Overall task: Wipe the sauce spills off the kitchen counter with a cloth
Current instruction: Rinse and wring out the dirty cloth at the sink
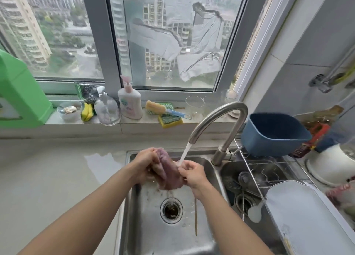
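Hands gripping purple cloth (168, 170) under running tap (217, 120), left hand (147, 163), right hand (193, 173), bottle labels unreadable.

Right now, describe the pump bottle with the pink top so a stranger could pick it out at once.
Start at the window behind the sink and drop to the stone sill under it. Left of the curved tap stands the white pump bottle, beside a clear glass dispenser. It alone is opaque white with a pink pump and pink label.

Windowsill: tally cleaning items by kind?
Pump bottles: 2, white, clear
Sponges: 2, left, right
Brush: 1
Green jug: 1
Total: 6
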Available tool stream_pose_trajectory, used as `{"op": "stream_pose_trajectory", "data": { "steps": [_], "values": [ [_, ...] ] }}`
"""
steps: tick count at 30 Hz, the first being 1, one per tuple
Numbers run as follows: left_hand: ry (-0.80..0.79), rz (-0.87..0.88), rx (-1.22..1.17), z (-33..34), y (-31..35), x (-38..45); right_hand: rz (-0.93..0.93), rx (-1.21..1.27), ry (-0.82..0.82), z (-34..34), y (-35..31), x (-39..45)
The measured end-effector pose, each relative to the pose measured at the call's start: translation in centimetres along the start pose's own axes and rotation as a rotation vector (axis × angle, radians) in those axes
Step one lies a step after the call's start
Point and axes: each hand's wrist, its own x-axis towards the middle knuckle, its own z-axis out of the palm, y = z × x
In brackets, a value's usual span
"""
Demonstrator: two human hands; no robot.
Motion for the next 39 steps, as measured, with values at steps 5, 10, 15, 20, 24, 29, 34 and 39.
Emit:
{"op": "stream_pose_trajectory", "data": {
  "steps": [5,10,15,20,24,29,34,39],
  "values": [
    [0.024,0.019,-0.015,-1.2,-0.4,0.4,0.033,0.124,0.078,-1.3,-1.4,0.0],
    [0.042,0.010,-0.059,-0.9,-1.2,0.5,0.006,0.110,0.057,-2.0,-3.2,-0.2],
    [0.079,-0.016,-0.057,-0.4,-2.2,1.2,-0.024,0.066,0.077,-3.0,-4.3,-0.5],
    [-0.044,-0.097,-0.084,1.4,-3.6,1.3,-0.062,0.042,0.097,-5.1,-5.5,-1.1],
    [-0.086,-0.125,-0.028,3.4,-4.5,1.3,-0.103,0.027,0.092,-7.0,-7.1,-2.1],
    [-0.068,-0.122,-0.065,3.8,-5.9,1.9,-0.152,0.028,0.069,-8.7,-8.8,-3.2],
    [-0.030,-0.237,-0.295,4.2,-6.4,2.8,-0.115,0.196,0.039,-8.9,-9.4,-3.2],
    [-0.122,-0.289,-0.523,4.6,-5.1,2.8,-0.017,0.514,0.003,-8.3,-8.4,-2.1]
  ]
}}
